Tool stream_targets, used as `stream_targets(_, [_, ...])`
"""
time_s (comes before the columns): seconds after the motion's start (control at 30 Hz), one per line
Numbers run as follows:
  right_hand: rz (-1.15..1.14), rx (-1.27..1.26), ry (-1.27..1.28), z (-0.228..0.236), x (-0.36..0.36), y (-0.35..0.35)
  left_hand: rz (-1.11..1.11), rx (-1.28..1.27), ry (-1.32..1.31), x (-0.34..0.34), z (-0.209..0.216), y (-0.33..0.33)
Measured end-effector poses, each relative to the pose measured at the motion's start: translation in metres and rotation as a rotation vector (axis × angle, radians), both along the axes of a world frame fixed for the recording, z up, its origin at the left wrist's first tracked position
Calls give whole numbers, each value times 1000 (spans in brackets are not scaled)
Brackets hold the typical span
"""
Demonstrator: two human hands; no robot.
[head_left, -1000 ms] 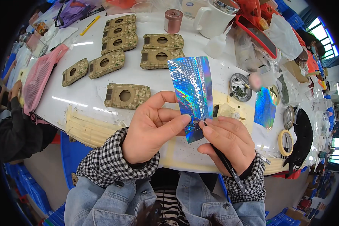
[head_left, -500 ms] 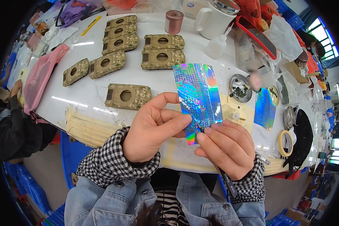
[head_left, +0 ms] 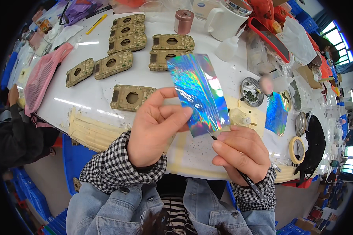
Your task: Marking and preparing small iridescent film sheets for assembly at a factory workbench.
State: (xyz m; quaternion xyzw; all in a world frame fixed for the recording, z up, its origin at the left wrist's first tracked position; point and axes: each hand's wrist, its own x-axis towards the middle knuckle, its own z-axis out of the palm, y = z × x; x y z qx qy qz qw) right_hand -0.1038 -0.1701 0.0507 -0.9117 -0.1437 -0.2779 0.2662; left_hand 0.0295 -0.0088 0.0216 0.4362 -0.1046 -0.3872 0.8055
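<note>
My left hand [head_left: 153,129] pinches the left edge of a shiny holographic sticker sheet [head_left: 200,94] between thumb and fingers. The sheet is held up over the table's front part and tilted, its rainbow glare hiding small details. Black tweezers [head_left: 250,183] are gripped by my right hand [head_left: 243,152]; their tip is close to the sheet's lower edge, and I cannot tell whether it touches. Beyond my left hand lies a camouflaged model tank hull [head_left: 119,101] with a round hole on top. Several similar hulls [head_left: 127,43] stand farther back.
At right are a round metal tin [head_left: 252,92] with dark green bits, a second holographic sheet [head_left: 275,117] and a tape roll [head_left: 297,150]. A white mug [head_left: 223,23], pink canister [head_left: 183,22] and red-cased phone [head_left: 268,39] stand behind. A pink mesh pouch [head_left: 47,82] lies left.
The sticker sheet has shifted left and up and tilted more. My right hand has moved slightly right, taking the tweezer tip from the sheet's face to near its lower edge.
</note>
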Motion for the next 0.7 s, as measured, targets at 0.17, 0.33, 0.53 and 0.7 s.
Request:
stream_targets(0.17, [73,-158,67,-12,11,3,280,-22,-26,7,-3,1])
stream_targets(0.33, [52,-269,137,-23,14,7,254,-60,-6,8,-2,3])
stream_targets(0.53, [68,-304,244,-25,16,11,232,-61,5,9,-1,6])
stream_targets(0.7, [99,-314,312,-25,17,11,232,-95,9,9,-2,6])
